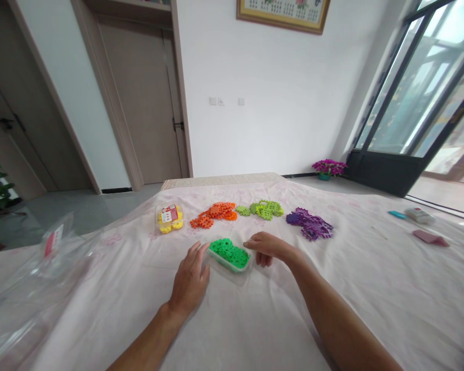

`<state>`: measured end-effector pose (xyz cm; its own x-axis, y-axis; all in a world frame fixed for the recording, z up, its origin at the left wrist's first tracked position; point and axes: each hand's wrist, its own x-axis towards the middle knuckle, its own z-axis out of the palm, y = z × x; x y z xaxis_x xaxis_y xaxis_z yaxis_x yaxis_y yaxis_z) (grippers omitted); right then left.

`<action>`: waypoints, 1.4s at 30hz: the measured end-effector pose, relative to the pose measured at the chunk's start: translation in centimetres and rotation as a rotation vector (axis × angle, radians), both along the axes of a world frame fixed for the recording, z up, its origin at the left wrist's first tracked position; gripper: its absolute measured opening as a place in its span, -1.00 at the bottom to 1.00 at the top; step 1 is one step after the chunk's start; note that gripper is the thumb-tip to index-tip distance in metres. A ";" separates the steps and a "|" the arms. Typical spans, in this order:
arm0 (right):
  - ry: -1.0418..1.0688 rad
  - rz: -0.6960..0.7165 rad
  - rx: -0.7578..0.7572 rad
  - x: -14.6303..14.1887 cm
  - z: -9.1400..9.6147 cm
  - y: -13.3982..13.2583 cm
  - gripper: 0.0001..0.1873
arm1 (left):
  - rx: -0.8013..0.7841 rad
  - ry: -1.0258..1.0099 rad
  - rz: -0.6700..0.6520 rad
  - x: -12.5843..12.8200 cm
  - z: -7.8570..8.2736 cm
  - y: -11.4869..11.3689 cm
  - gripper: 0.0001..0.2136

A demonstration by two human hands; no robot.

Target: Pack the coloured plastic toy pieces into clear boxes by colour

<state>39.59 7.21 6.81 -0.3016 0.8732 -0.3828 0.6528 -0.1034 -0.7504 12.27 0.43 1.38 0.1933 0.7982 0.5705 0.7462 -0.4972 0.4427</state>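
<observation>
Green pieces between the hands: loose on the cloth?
No, the green pieces sit in a clear plastic container between the left hand and the right hand.

In the lower middle of the frame, the person's left hand is at the left end of a small tub of green pieces, and the right hand, fingers curled, is at its right end. Across the middle, from left to right, a clear box of yellow pieces and orange, lime and purple heaps lie on a pale cloth. Crumpled plastic lies at lower left, and a framed picture hangs at top centre-right.
</observation>
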 end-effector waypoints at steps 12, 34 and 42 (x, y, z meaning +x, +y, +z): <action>0.235 -0.208 0.316 -1.3 -1.4 0.4 -0.59 | -0.009 -0.061 0.042 -0.3 0.4 -0.1 -0.55; 0.120 -0.225 0.505 0.8 -4.4 1.9 -0.67 | -0.126 0.553 0.305 -2.7 0.9 0.8 -0.70; 0.121 -0.288 0.582 1.5 -5.7 2.4 -0.65 | -0.038 0.491 0.273 -4.3 1.3 1.0 -0.70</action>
<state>41.09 9.56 1.08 -0.0362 0.9795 0.1983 0.5671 0.1836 -0.8029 8.01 1.47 2.71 0.2122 0.8747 0.4358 0.9686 -0.2475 0.0252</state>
